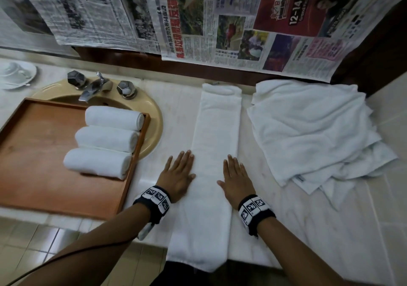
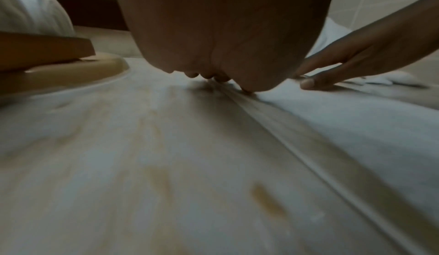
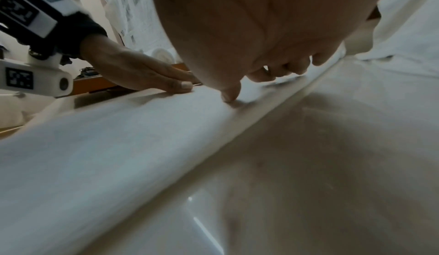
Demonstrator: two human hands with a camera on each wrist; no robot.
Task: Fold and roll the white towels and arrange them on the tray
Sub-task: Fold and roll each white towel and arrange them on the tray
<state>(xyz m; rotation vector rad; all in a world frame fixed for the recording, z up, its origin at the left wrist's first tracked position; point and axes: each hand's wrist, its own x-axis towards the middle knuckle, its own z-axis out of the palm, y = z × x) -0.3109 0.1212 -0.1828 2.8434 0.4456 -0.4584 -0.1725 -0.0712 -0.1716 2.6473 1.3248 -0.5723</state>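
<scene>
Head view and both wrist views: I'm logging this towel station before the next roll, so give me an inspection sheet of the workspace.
Surface: pale marble counter, faint yellowish stains in the left wrist view.
Job's things: three rolled white towels side by side at the right end of the brown wooden tray; one long folded white towel strip overhanging the counter's near edge; heap of unfolded white towels at right.
Clutter: white cup and saucer far left.
Hands: left hand and right hand flat on the strip's two long edges.
Cables: thin dark cable along the left forearm.
Surroundings: beige basin with chrome tap under the tray; newspapers on the wall.
</scene>
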